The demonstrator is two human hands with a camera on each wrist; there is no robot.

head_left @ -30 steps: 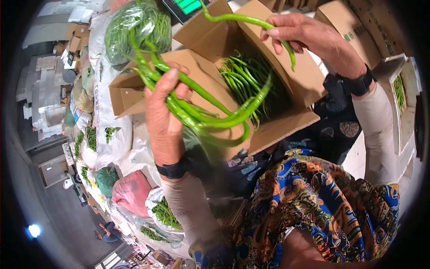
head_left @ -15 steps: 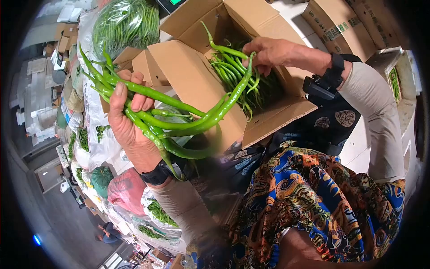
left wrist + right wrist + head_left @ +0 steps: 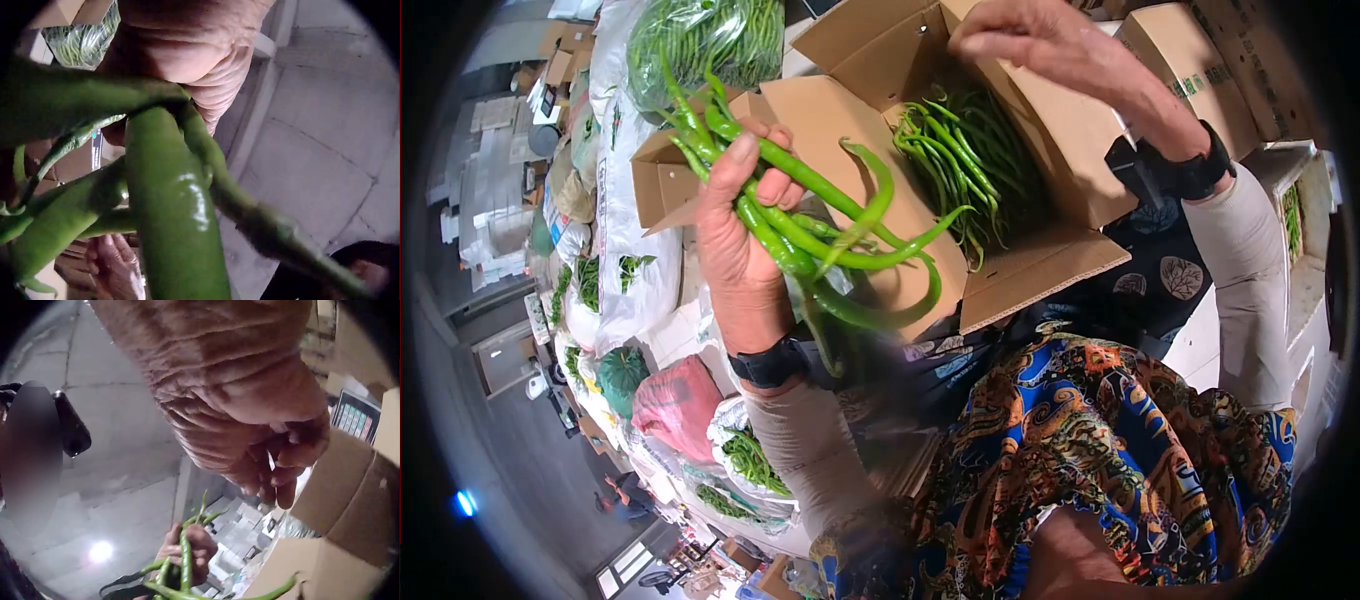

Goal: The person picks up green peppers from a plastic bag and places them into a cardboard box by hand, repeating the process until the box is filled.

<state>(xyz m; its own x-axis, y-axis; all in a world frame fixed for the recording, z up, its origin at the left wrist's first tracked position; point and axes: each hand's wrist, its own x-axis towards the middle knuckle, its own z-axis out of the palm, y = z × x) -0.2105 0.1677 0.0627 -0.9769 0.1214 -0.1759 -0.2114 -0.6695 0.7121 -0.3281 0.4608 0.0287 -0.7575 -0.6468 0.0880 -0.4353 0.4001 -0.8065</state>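
Several long green chili peppers [image 3: 805, 172] are gripped by my left hand [image 3: 745, 250], its thumb pressed over them. Their curved ends reach toward the cardboard box [image 3: 1040, 268], overlapping its flap in the head view. Close up in the left wrist view, a glossy pepper [image 3: 175, 200] fills the middle. Inside the box lies a pile of green peppers [image 3: 960, 150]. My right hand [image 3: 1050, 40] hovers over the far right flap, fingers loosely bent. Nothing shows between those fingers in the right wrist view, where the hand [image 3: 231, 381] appears from below.
A clear plastic bag of green peppers [image 3: 700, 50] stands beyond the box. More cartons [image 3: 1190, 75] are at the right. Along the left lie white sacks [image 3: 650, 300], a pink sack [image 3: 678, 405] and a dark green pumpkin [image 3: 622, 380]. A keypad device [image 3: 356, 419] sits behind the box.
A second ago my right hand pinched a single pepper; it went down over the box, let go, and has risen away. My left hand swung left with its bunch, then came back right.
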